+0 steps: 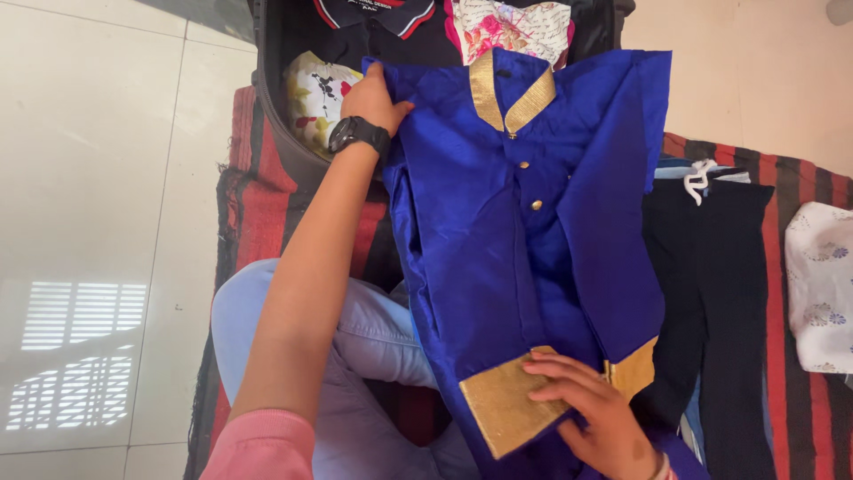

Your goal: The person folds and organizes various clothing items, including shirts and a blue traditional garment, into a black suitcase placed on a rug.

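Blue tunic [524, 222] gripped by left hand [373, 98], right hand [595, 413] pressing flat, suitcase [284, 133] holding clothes

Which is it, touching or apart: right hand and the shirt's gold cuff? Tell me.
Touching. The head view shows the right hand lying flat on the gold cuff, fingers pressing it.

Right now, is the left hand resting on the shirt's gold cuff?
No, the left hand grips the blue shirt at its shoulder; the right hand rests on the gold cuff.

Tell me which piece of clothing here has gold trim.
The blue shirt held by both hands: gold collar and cuffs. The floral pieces and black pants have none.
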